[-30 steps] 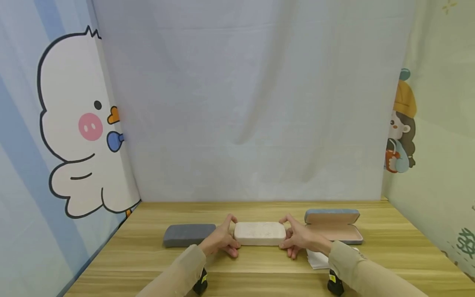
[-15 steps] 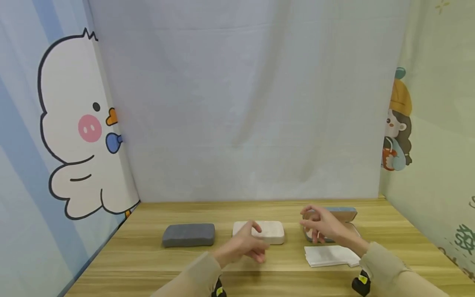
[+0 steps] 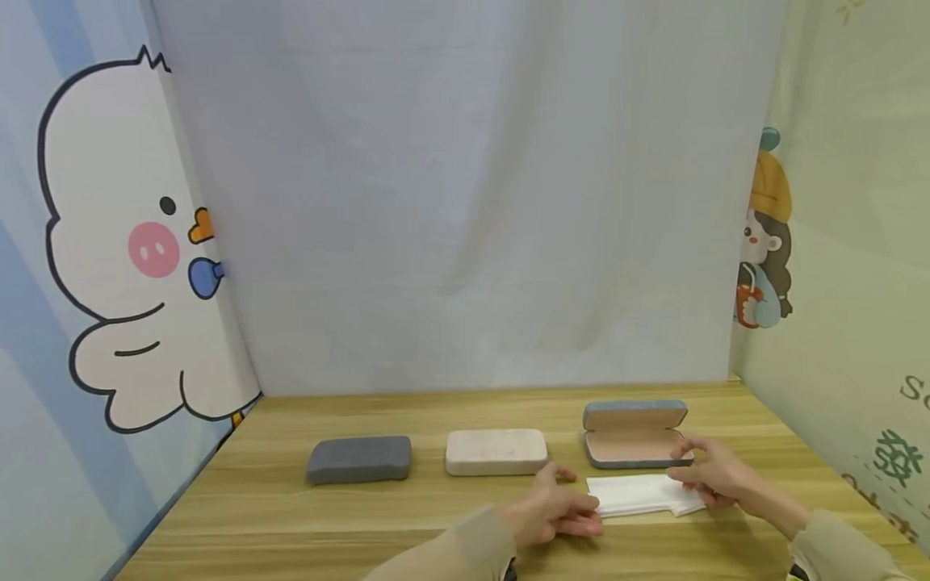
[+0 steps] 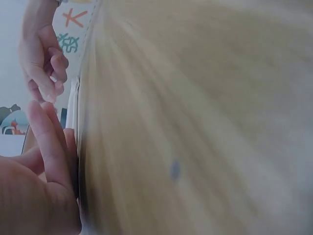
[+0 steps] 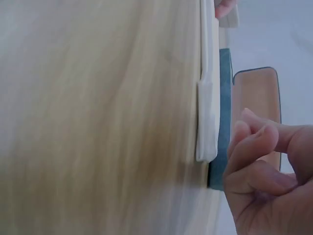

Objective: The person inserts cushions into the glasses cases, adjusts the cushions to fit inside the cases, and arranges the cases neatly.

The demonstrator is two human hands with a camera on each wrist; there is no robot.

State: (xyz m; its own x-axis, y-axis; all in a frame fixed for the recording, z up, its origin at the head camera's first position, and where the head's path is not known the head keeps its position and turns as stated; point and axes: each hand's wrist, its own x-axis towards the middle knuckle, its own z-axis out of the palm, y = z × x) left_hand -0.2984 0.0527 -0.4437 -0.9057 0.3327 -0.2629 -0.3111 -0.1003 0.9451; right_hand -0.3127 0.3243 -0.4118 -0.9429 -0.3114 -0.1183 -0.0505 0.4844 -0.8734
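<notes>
A folded white cloth [image 3: 628, 494] lies flat on the table, in front of an open glasses case [image 3: 635, 448] with a blue-grey shell and peach lining. At the cloth's left end is my left hand [image 3: 554, 510], its fingers reaching toward the edge; contact is unclear. My right hand [image 3: 715, 476] hovers by the cloth's right end, thumb and fingers loosely bent. In the right wrist view nothing shows between those fingers [image 5: 254, 147], which look apart from the cloth [image 5: 208, 122]. A closed white glasses case [image 3: 496, 452] sits left of the open one.
Further left rests a closed dark grey glasses case [image 3: 359, 460]. All of these lie on a wood-grain table [image 3: 327, 524]. A pale curtain [image 3: 450, 202] hangs behind its back edge, with printed cloth walls at both sides.
Both hands have let go of the white case's ends and moved right to the folded cloth. The white case stays on the table. The head view has turned slightly right.
</notes>
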